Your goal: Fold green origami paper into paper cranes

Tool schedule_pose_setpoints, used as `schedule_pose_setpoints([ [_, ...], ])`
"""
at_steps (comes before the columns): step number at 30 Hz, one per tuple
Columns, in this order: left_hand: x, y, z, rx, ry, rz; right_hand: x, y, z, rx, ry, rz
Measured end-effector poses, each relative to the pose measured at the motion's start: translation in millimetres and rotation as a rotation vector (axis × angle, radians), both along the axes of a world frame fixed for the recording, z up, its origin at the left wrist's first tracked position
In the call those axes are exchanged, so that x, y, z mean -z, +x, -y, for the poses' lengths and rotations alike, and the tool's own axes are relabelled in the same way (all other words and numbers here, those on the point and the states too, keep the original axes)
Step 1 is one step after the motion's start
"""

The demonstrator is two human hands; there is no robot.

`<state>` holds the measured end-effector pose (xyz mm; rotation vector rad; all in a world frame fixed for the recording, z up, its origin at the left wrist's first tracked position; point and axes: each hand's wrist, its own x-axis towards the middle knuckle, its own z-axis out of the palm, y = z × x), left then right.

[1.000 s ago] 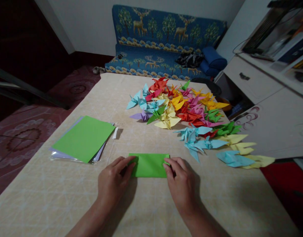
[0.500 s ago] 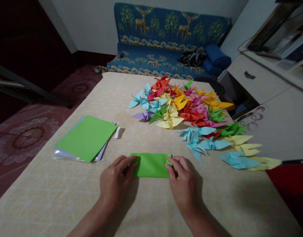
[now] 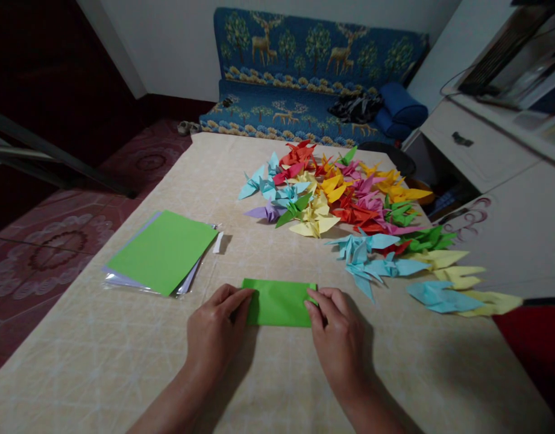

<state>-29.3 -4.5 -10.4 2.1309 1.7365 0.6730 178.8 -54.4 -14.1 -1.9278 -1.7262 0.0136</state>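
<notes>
A green sheet of origami paper, folded into a wide rectangle, lies in front of me at the near middle of the table. Its left end is pinched between the thumb and fingers of my left hand. My right hand grips the right end in the same way, with the fingertips at the upper corner. Further left lies a stack of square paper, a green sheet on top and pale lilac sheets showing beneath, on a clear plastic wrapper.
Many folded paper cranes in several colours spread over the far right of the table. A small white strip lies beside the stack. Beyond the table stands a blue patterned sofa; a white cabinet is at the right.
Both hands stay on the folded green paper with almost no movement. My left fingers have shifted slightly at its left end. The whole view has drifted a little.
</notes>
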Motion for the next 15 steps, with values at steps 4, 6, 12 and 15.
schedule_pose_setpoints([
  [4, -0.7, -0.2, 0.3, -0.002, -0.015, -0.010, -2.7, -0.4, -0.9, -0.005, 0.004, -0.020],
  [6, -0.9, -0.4, 0.8, -0.006, -0.017, -0.008, -3.2, -0.1, -2.1, -0.006, 0.003, -0.041],
  [12, -2.9, -0.5, 2.0, -0.013, -0.026, -0.014, -6.9, 5.2, -10.0, -0.003, -0.069, -0.081],
  [15, -3.4, -1.4, 3.6, -0.012, -0.018, -0.029, -11.6, 8.6, -15.6, -0.018, -0.087, -0.091],
])
